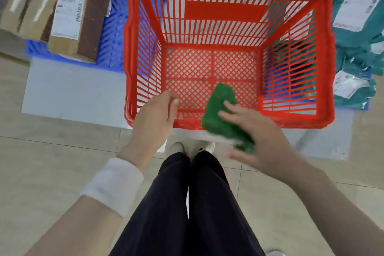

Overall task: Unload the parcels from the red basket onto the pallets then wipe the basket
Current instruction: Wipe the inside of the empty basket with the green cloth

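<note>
The red basket (pixel 228 14) stands on the floor in front of me, with no parcel in it. My left hand (pixel 154 115) grips its near rim at the left. My right hand (pixel 259 141) holds a green cloth (pixel 222 114) over the near rim, the cloth's tip hanging down inside the basket. Cardboard parcels (pixel 62 10) lie on a blue pallet (pixel 113 37) at the far left. Teal bagged parcels (pixel 357 27) with white labels are piled at the right.
A pale grey mat (pixel 72 93) lies under the basket and pallets on a beige tiled floor (pixel 52 162). My dark trousers and light shoes (pixel 191 147) are just below the basket's near edge.
</note>
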A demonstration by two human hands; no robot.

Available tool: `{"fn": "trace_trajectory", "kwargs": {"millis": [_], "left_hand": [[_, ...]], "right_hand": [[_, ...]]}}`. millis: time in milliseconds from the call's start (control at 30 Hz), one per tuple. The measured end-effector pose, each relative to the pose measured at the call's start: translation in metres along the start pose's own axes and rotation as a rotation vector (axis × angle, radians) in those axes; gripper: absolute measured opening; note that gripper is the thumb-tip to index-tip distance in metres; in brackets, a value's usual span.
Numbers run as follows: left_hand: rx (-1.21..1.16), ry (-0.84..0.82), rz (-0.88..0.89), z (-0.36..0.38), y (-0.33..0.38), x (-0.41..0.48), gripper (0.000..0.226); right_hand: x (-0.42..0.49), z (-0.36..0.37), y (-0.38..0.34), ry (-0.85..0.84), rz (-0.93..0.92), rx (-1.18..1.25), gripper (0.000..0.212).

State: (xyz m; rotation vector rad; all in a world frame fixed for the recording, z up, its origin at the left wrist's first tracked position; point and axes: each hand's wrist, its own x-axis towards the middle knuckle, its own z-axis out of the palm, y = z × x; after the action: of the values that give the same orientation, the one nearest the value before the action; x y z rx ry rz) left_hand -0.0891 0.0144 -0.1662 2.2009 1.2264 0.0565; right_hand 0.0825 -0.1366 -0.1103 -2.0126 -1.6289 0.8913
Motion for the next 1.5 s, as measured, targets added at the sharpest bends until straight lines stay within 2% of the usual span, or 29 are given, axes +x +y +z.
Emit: {"fn": "trace_trajectory", "kwargs": {"millis": [67,200,333,433,500,633,700,767,800,867,933,1000,1067,1133,1233,1333,1400,1500], "left_hand": [[0.160,0.013,0.046,0.012,-0.005,-0.002,0.036],[0.235,0.126,0.090,0.019,-0.006,0.000,0.038],[0.235,0.214,0.116,0.024,-0.008,0.003,0.036],[0.247,0.247,0.139,0.024,-0.008,0.004,0.033],[0.236,0.252,0.138,0.024,-0.007,0.004,0.033],[0.261,0.246,0.124,0.024,-0.004,0.002,0.043],[0.292,0.254,0.132,0.023,-0.003,0.002,0.046],[0.306,0.271,0.138,0.022,-0.004,0.006,0.048],[0.301,0.277,0.140,0.021,-0.005,0.007,0.047],[0.286,0.282,0.146,0.022,-0.006,0.008,0.045],[0.283,0.284,0.150,0.023,-0.007,0.007,0.040],[0.284,0.295,0.149,0.024,-0.008,0.008,0.037],[0.291,0.311,0.149,0.025,-0.008,0.009,0.039],[0.297,0.326,0.143,0.026,-0.008,0.010,0.040],[0.305,0.340,0.126,0.027,-0.009,0.010,0.037],[0.301,0.333,0.129,0.029,-0.010,0.010,0.031],[0.291,0.328,0.122,0.028,-0.011,0.010,0.030],[0.296,0.324,0.136,0.026,-0.010,0.011,0.029]], "right_hand": [[-0.003,0.022,0.004,-0.095,-0.031,-0.314,0.056],[0.017,0.053,0.005,0.107,0.042,-0.342,0.043],[0.041,0.076,0.016,0.202,-0.037,-0.684,0.036],[0.053,0.080,0.019,0.369,0.011,-0.672,0.035],[0.058,0.079,0.015,0.370,0.089,-0.614,0.038],[0.085,0.065,0.019,0.058,0.399,-0.345,0.048],[0.091,0.053,0.028,0.018,0.351,-0.191,0.046],[0.076,0.039,0.031,0.069,0.142,-0.117,0.039],[0.063,0.035,0.034,0.083,0.045,-0.154,0.039],[0.036,0.032,0.044,0.032,-0.058,-0.392,0.043],[0.018,0.042,0.049,-0.001,-0.029,-0.662,0.048],[0.023,0.057,0.043,0.133,0.042,-0.766,0.044],[0.039,0.066,0.038,0.312,0.073,-0.672,0.041],[0.050,0.068,0.035,0.398,0.122,-0.543,0.042],[0.066,0.061,0.036,0.353,0.352,-0.459,0.051],[0.088,0.048,0.039,0.254,0.516,-0.252,0.059],[0.089,0.031,0.041,0.290,0.498,-0.093,0.056],[0.049,-0.003,0.053,0.584,0.284,-0.107,0.042]]}}
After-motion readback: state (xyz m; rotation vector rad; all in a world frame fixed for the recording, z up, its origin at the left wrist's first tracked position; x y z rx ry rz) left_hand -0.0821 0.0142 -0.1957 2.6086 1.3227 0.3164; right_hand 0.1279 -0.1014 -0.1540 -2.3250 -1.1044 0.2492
